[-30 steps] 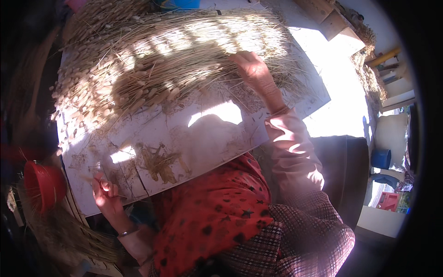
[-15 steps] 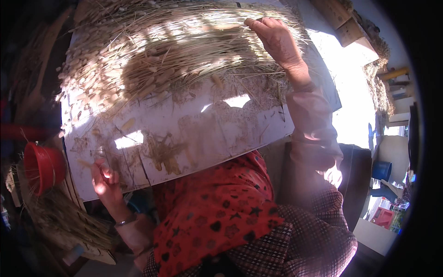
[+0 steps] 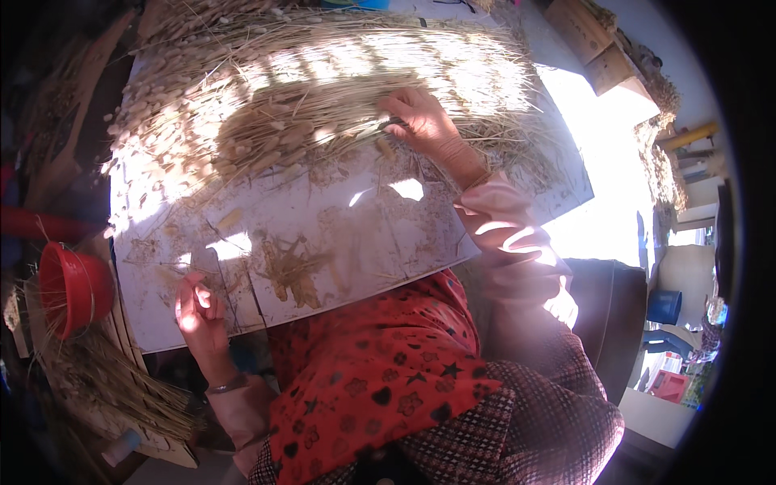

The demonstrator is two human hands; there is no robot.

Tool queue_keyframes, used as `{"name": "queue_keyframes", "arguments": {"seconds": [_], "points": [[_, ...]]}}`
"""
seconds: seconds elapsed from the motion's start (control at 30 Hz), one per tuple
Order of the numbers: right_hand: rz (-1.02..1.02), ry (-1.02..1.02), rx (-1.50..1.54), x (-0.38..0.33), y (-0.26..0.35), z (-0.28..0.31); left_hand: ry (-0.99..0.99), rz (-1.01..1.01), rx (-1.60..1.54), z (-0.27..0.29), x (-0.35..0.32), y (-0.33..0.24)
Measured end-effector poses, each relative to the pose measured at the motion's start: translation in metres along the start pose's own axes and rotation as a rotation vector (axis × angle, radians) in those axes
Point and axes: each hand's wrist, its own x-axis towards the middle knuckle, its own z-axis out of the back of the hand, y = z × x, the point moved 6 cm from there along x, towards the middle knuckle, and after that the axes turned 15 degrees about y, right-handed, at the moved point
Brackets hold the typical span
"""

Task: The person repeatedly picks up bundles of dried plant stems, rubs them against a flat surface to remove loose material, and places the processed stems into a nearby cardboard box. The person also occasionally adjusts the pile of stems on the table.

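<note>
A big pile of dry straw stalks with pale seed heads (image 3: 267, 105) lies spread across a white board (image 3: 339, 234) on my lap. My right hand (image 3: 420, 121) reaches into the pile's middle, fingers curled around a few stalks. At the board's near left edge my left hand (image 3: 198, 311) rests with fingers bent, a thin stalk or two between them. Scraps of chaff (image 3: 299, 271) lie on the bare part of the board.
A red plastic bowl (image 3: 73, 287) sits at the left beside a bundle of straw (image 3: 105, 380). Wooden boxes (image 3: 598, 40) stand at the upper right. A blue tub (image 3: 667, 307) and a red crate (image 3: 671, 384) are far right.
My right hand has come back from the pile's far right edge to its middle. My left hand stays at the board's near left edge.
</note>
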Motion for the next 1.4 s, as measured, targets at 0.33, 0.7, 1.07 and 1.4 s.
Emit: {"name": "queue_keyframes", "arguments": {"seconds": [0.33,0.7,1.07,1.4], "points": [[0.224,-0.121,0.190,0.025,0.103,0.007,0.128,0.048,-0.018,-0.021,0.006,0.014],[0.519,-0.094,0.466,0.061,0.284,-0.040,-0.162,-0.043,-0.194,-0.047,-0.006,0.043],[0.253,0.331,0.062,0.028,0.156,-0.058,0.336,-0.340,-0.264,-0.035,0.000,-0.033],[0.096,0.132,0.430,0.101,0.174,-0.054,0.004,-0.264,0.246,-0.017,-0.020,-0.072]]}}
